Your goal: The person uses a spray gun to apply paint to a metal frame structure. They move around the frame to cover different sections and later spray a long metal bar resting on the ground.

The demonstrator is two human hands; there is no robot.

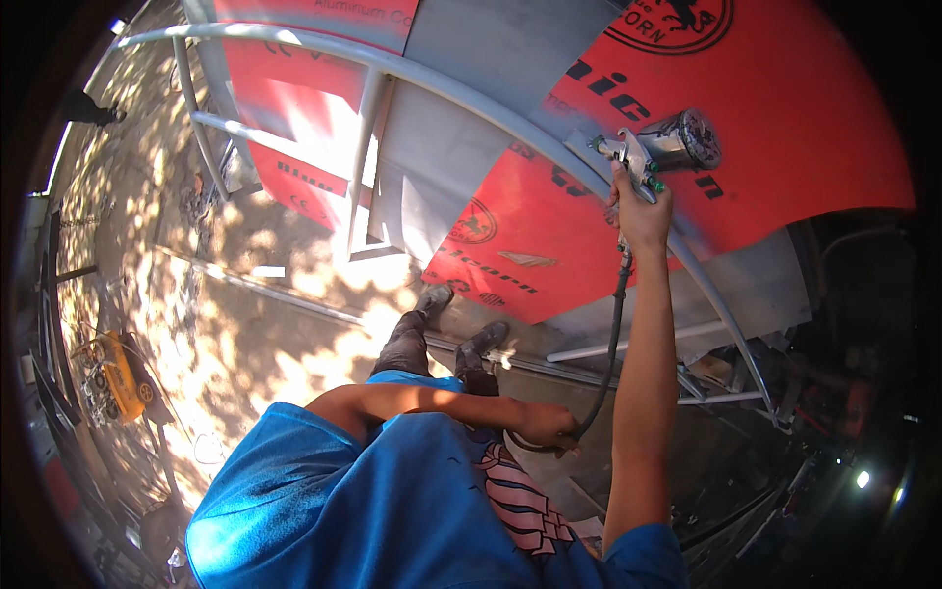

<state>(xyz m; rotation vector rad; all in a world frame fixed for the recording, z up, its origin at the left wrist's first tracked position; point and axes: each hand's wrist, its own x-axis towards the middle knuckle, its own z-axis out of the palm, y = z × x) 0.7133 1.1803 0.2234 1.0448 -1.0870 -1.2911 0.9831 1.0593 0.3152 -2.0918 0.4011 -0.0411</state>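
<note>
A: Your right grip (643, 211)?
B: Closed on the handle of the spray gun (636, 157); its metal cup (684, 142) sits on the gun's right. Trigger pulled or not: can't tell.
A: Your left grip (547, 424)?
B: Wrapped around the dark hose (615, 324), in front of your waist. Hose runs up to the gun's handle.
A: Gun location?
B: Ahead of you, right of centre, front end facing left, over the curved grey rail (481, 98). 1 view only, can't judge the gap.
A: Step?
B: My read: you're spray-coating the rail.
A: Next move?
B: Likely wants an even sweep along the curve, constant standoff, hose slack kept clear.
A: Further out?
B: Big red sheet (795, 118) behind the rail, yellow machine (125, 378) on the ground, far left.
</note>
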